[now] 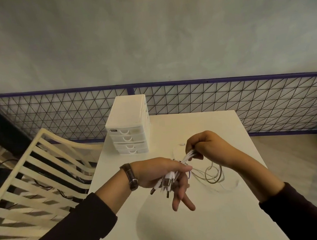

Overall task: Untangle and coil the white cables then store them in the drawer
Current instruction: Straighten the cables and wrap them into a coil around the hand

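White cables (pixel 187 156), white drawers (pixel 127 119) and a white desk (pixel 214 231). Behind the desk, a fence (pixel 230 104) of black triangle mesh, its rail (pixel 228 80) seemingly purple in dim light.

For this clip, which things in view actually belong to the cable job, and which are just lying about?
Belongs to the job:
white cables, gripped by the left hand and the right hand
drawer unit, drawers look closed
table, the work surface

Just there:
slatted chair
wire-mesh fence
wristwatch on the left wrist
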